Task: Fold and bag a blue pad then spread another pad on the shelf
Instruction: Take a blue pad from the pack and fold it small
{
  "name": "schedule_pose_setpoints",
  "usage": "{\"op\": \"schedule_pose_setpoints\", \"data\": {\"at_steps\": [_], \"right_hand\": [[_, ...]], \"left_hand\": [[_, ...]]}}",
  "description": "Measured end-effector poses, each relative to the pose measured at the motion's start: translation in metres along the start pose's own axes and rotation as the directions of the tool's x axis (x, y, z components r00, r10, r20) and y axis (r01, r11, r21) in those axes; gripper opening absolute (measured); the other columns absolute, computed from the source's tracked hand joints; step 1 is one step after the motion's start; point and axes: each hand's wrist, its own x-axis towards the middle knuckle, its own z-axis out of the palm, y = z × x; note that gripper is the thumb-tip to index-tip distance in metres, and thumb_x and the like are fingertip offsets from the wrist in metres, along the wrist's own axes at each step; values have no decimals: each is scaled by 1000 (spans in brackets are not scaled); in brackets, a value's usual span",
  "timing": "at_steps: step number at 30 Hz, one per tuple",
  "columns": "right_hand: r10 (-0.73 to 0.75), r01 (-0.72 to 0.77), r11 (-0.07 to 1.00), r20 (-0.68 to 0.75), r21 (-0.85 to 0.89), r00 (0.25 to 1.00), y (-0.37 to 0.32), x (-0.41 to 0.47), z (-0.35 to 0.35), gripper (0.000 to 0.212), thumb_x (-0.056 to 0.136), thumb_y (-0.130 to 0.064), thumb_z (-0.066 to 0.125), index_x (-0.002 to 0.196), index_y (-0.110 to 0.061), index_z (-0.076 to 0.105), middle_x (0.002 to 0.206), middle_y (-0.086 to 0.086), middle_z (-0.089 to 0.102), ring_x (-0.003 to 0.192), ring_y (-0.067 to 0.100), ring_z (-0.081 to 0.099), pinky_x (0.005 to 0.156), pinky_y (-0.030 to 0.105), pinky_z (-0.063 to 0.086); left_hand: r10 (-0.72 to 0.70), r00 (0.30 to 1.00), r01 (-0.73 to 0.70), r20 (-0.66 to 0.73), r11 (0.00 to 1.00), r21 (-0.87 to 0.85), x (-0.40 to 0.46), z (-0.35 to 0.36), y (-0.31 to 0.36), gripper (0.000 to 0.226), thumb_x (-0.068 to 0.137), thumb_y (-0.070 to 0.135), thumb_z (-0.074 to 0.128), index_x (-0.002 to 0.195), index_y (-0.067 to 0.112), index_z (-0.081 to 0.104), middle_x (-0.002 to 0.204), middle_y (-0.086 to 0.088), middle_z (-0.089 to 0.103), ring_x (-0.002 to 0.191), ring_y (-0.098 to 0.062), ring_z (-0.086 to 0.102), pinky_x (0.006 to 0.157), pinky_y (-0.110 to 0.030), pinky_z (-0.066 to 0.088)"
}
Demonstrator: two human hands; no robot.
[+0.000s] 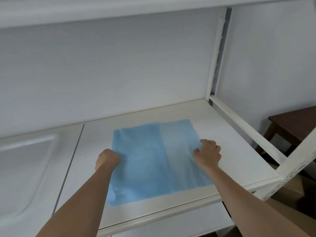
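A person stands at a white metal shelf [230, 151] and looks down along two bare forearms. One blue pad [153, 159] lies flat on the shelf, right of the middle and close to the front edge. Its left part is a deeper blue than its paler right part, which may mean a doubled layer, though that cannot be told for sure.

The left hand [106, 158] sits at the pad's left edge with its fingers curled into a fist, seemingly gripping that edge; the fingertips themselves are hidden. The right hand [207, 153] rests on the pad's right edge, its fingers bent and slightly spread, pressing or bunching the material, which wrinkles faintly beneath them.

Judging from this one view, the step could be either the start of a fold or the final smoothing of a spread pad. Either way, it goes best if both hands work evenly: pull outward to take out slack, keep the pad's edges square with the shelf's front, and lift both sides together so the thin material does not twist or crease.

Counted: one blue pad, two hands, one shelf surface in use with another board above it. A clear plastic lid or tray [25, 168] lies at the far left, and a dark wooden table [294, 124] stands beyond the shelf frame at right. No bag is in view.
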Motion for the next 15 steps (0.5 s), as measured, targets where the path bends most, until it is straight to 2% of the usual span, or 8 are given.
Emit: {"op": "schedule_pose_setpoints", "data": {"at_steps": [4, 7, 9, 11, 13, 15], "right_hand": [[-83, 82, 996, 41, 23, 996, -13, -4, 11, 46, 91, -16, 49, 136, -14, 44, 142, 8, 37, 131, 28, 29, 105, 42, 29], [-132, 131, 991, 61, 26, 989, -20, -4, 20, 45, 91, -15, 48, 136, -14, 44, 142, 7, 38, 131, 27, 30, 106, 41, 29], [-166, 166, 986, 71, 13, 984, -26, -3, 27, 45, 91, -14, 47, 136, -15, 44, 142, 7, 39, 131, 27, 32, 106, 41, 29], [-206, 207, 978, 70, -19, 976, -31, -2, 35, 45, 91, -15, 47, 136, -16, 45, 144, 6, 38, 132, 27, 31, 108, 40, 28], [-259, 263, 962, 60, -71, 964, -35, -3, 42, 44, 92, -16, 46, 136, -17, 45, 149, 4, 33, 136, 25, 27, 110, 41, 24], [-333, 339, 932, 66, -131, 941, -37, -3, 47, 44, 94, -20, 45, 138, -17, 43, 153, 3, 29, 140, 23, 23, 112, 40, 20]], "left_hand": [[-98, 992, 104, -81, 992, 71, 1, -10, -17, 35, 81, 11, 52, 115, 7, 59, 118, -15, 57, 109, -33, 56, 90, -38, 46], [-114, 972, 139, -206, 984, 110, -3, -9, -19, 45, 85, 14, 54, 129, 4, 46, 132, -17, 41, 121, -34, 43, 99, -40, 39], [-29, 973, 55, -229, 993, 105, -5, -5, -15, 46, 86, 12, 54, 129, 1, 40, 134, -20, 37, 125, -36, 37, 101, -41, 37], [108, 984, -99, -139, 993, 67, -6, 5, -6, 41, 85, 12, 54, 123, 0, 45, 130, -21, 43, 123, -37, 41, 100, -41, 39], [249, 967, -250, -55, 968, -9, -13, 18, 7, 30, 84, 16, 57, 110, 0, 54, 119, -21, 57, 114, -36, 53, 92, -36, 43], [336, 942, -335, 2, 938, -89, -24, 33, 21, 18, 85, 24, 61, 89, 7, 57, 107, -17, 65, 105, -32, 59, 82, -31, 44]]}}
